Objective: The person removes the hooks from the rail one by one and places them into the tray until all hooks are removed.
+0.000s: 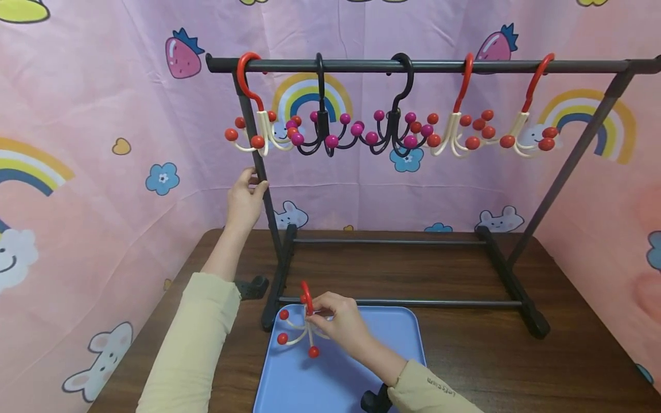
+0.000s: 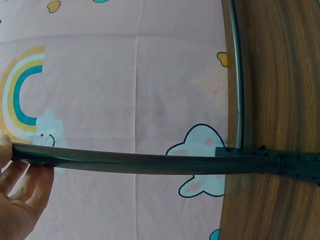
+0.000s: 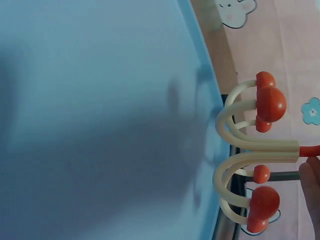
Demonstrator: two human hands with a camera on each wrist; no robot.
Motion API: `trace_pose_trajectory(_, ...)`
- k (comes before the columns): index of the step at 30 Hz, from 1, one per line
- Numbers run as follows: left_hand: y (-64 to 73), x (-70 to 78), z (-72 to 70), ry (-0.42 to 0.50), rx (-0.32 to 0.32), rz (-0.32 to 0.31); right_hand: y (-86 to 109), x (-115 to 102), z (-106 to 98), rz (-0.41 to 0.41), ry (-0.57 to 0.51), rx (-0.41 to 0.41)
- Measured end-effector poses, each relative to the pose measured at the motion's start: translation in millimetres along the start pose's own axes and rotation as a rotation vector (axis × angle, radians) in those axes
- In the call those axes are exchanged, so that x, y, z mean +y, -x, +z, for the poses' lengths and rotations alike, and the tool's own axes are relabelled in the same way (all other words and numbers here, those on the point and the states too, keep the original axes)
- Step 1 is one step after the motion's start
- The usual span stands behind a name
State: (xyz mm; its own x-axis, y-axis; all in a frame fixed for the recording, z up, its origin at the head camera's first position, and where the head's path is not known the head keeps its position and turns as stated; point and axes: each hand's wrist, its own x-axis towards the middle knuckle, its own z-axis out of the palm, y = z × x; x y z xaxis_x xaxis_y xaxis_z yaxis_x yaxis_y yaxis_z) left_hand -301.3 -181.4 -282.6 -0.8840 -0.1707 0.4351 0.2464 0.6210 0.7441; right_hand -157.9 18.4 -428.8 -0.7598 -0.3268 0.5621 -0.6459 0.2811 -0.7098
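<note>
My left hand [image 1: 245,198] grips the left post [image 2: 135,162] of a black rack, thumb on one side and fingers on the other. Low over a blue tray [image 1: 294,384], my right hand [image 1: 341,321] pinches a multi-prong hook hanger [image 1: 308,330] near the base of its red hook. Its cream prongs end in red balls and point downward, as the right wrist view shows close up. Above, several like hangers hang from the rack's top bar [image 1: 361,66]: red-and-cream ones [image 1: 455,123] at both sides, black ones with magenta balls [image 1: 322,123] between them.
The rack's feet [image 1: 516,287] and lower crossbar [image 1: 444,303] stand on a brown wooden table [image 1: 568,355], with the tray in front of them. Patterned pink and purple cloth [image 1: 206,132] encloses the table at the back and sides.
</note>
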Motion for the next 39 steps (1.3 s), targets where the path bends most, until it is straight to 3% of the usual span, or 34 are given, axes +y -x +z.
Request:
trace_pose_trajectory(14,-0.5,0.3,-1.8,-0.024,-0.006,0.016,-5.2,6.9,24.1,-0.058,0.112,-0.041)
trace_pose_trajectory(21,-1.2,-1.9,-1.6,-0.025,-0.001,0.020,-4.0,9.3,30.9,-0.017,0.162,-0.098)
trace_pose_trajectory(27,-1.8,-3.9,-0.7,-0.021,0.020,0.045,-0.2,11.5,32.3,-0.020,0.146,-0.088)
trace_pose_trajectory(33,-1.5,-3.3,0.1,-0.021,0.023,0.046,0.1,11.0,21.8,0.028,0.207,-0.130)
trace_pose_trajectory(39,-0.1,-3.0,-0.5,-0.031,0.013,0.035,-11.0,10.1,-13.3,0.014,0.274,-0.095)
